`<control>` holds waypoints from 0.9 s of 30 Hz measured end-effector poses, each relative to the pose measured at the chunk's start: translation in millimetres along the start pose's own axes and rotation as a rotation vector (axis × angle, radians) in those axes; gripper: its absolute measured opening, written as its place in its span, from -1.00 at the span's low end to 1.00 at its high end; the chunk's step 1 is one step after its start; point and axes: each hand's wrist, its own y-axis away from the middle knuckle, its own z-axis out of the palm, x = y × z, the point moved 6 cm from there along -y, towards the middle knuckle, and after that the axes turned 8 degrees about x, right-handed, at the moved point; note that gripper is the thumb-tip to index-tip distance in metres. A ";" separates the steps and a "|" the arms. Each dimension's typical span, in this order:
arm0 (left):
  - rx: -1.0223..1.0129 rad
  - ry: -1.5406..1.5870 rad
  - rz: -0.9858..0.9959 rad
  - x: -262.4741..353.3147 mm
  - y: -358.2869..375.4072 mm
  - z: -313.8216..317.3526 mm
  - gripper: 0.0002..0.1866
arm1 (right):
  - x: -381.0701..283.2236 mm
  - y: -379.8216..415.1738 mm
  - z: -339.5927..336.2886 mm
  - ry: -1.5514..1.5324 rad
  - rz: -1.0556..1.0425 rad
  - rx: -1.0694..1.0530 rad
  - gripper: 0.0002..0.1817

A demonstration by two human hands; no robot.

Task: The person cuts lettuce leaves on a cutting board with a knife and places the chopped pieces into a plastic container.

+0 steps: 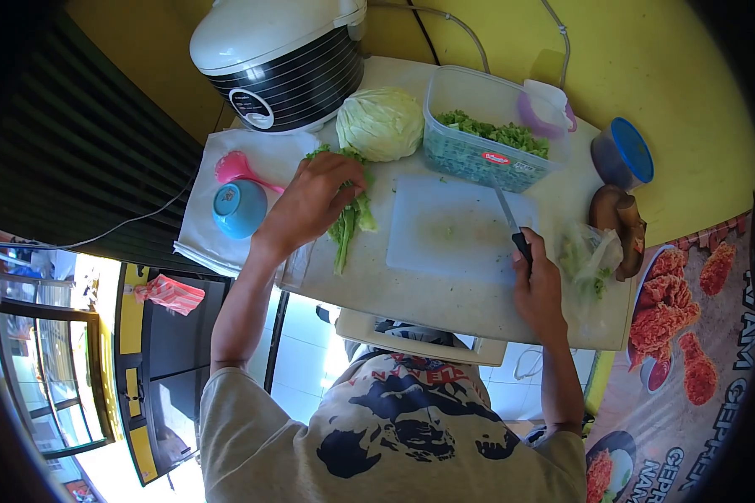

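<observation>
My right hand (pixel 538 289) is wrapped around the black handle of a knife (pixel 509 213), its blade pointing away from me over the right side of a white cutting board (pixel 411 230). Small green scraps lie on the board. To the left of the board, my left hand (pixel 320 197) has its curled fingers closed on green leafy lettuce (pixel 344 243); the hand hides part of the leaves. Behind the board stands a clear plastic container (pixel 445 163) with chopped greens (pixel 499 134) inside. A whole cabbage (pixel 381 124) sits beyond my left hand.
A rice cooker (pixel 289 75) stands at the back left. A pink ladle (pixel 235 168) and a blue bowl (pixel 239 208) lie on white cloth or paper. On the right are a plastic bag (pixel 587 256) with greens, a brown object (pixel 619 226) and a blue-lidded tub (pixel 622 155).
</observation>
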 end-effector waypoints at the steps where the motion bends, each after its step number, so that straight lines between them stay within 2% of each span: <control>1: 0.029 0.027 -0.029 6.4 -4.1 -5.0 -0.86 | 0.1 0.7 -0.3 -0.069 0.015 0.002 -0.60; 3: 0.086 0.084 -0.088 22.2 -8.4 -11.3 -0.87 | -3.3 -0.8 -1.2 -0.200 0.010 0.004 -0.61; 6: 0.109 0.412 -0.246 39.4 -10.9 1.5 -0.90 | -16.3 -4.5 2.4 -0.373 -0.011 -0.016 -0.65; 11: -0.083 0.795 -0.376 59.3 -11.5 52.5 -0.89 | -50.5 -20.5 6.1 -0.575 0.149 -0.084 -0.63; 14: -0.105 0.960 -0.368 76.1 -10.0 74.3 -0.88 | -55.3 -25.9 21.1 -0.721 0.176 -0.104 -0.56; 15: -0.083 0.975 -0.335 79.6 -10.3 78.6 -0.86 | -57.8 -28.5 25.3 -0.770 0.146 -0.117 -0.62; 18: -0.137 0.984 -0.468 77.0 -6.5 86.4 -0.83 | -44.4 -30.7 26.0 -0.559 0.164 -0.174 -0.70; 22: -0.126 1.100 -0.502 71.6 -1.3 96.3 -0.76 | -51.9 -32.9 25.0 -0.715 0.247 -0.108 -0.79; 24: -0.112 1.126 -0.476 73.1 -0.4 98.8 -0.72 | -65.5 -33.7 23.8 -0.781 0.168 -0.090 -0.81; 27: -0.177 1.313 -0.683 77.4 4.0 106.1 -0.67 | -58.7 -31.0 26.8 -0.637 0.121 -0.139 -0.84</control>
